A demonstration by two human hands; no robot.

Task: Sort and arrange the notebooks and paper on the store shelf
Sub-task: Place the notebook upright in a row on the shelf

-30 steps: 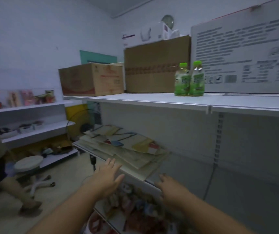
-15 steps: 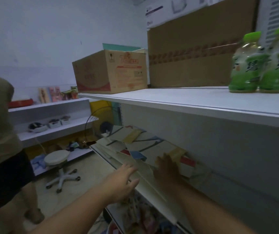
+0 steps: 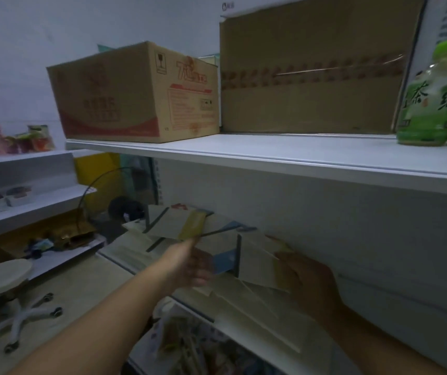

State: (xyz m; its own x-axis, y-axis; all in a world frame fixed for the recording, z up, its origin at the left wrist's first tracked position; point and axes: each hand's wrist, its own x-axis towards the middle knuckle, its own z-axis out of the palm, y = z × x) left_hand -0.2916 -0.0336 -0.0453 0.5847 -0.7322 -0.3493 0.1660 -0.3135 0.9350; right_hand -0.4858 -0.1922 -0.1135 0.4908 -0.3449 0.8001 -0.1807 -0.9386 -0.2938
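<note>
A loose pile of thin notebooks and paper (image 3: 244, 296) lies on the middle shelf (image 3: 365, 299) under the top shelf. My left hand (image 3: 193, 263) grips the near edge of a cream notebook with a yellow spine (image 3: 179, 223), lifted clear of the pile and tilted. My right hand (image 3: 306, 280) rests on the right side of the pile, fingers on a cream notebook with a blue corner (image 3: 254, 263); whether it grips that notebook is unclear.
The top shelf (image 3: 271, 155) carries a printed cardboard box (image 3: 133, 93), a large plain carton (image 3: 311, 69) and green tea bottles (image 3: 433, 96). Colourful packets (image 3: 187, 345) fill the shelf below. A white stool (image 3: 3, 277) and a floor fan (image 3: 124, 209) stand at left.
The view has moved closer to the shelf. My left hand went from open beside the pile to holding a raised notebook. My right hand slid further right on the pile.
</note>
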